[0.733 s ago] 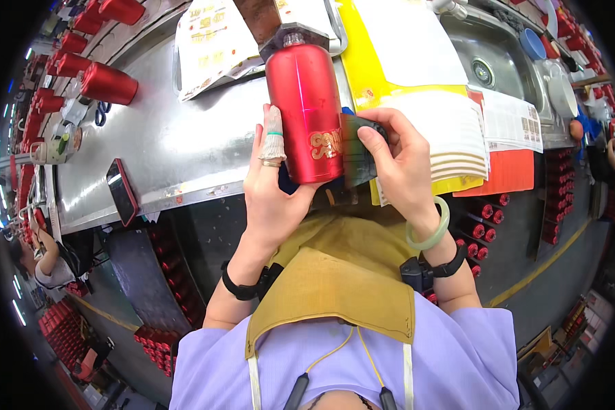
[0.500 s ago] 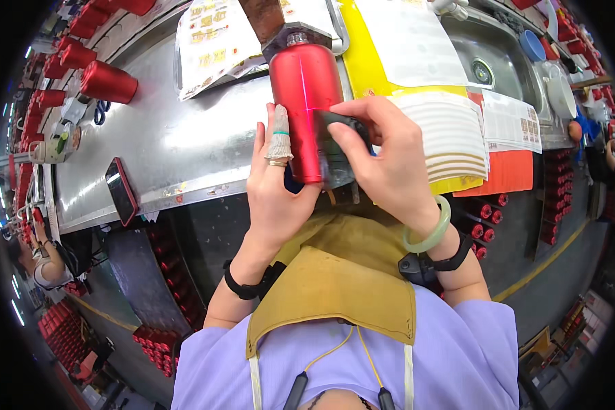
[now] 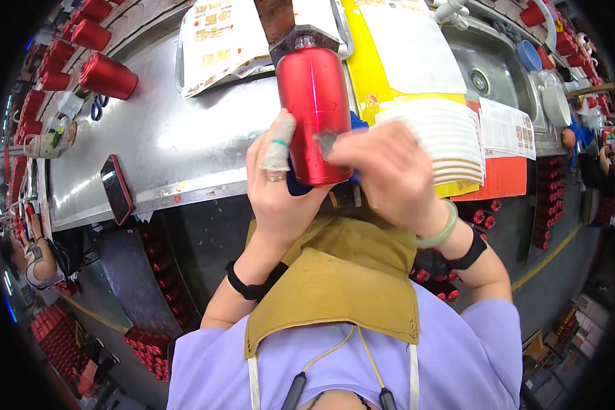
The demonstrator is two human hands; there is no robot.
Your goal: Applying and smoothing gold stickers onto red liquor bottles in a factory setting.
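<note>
1. Head view shows a red metal bottle (image 3: 314, 113) held over the front edge of the steel workbench (image 3: 171, 143), its neck against a dark fixture (image 3: 295, 29).
2. Its long axis runs away from the person, the neck far and the bottom near the chest.
3. Left hand (image 3: 280, 184) is closed around the lower left side of the bottle; one finger carries a bandage.
4. Right hand (image 3: 389, 174) lies to the right, just touching the side; its fingers are curled on a small grey-green pad (image 3: 326, 140), which presses on the red wall.
5. Both hands are equally near.
6. A white label stack (image 3: 451, 140) lies further right.
</note>
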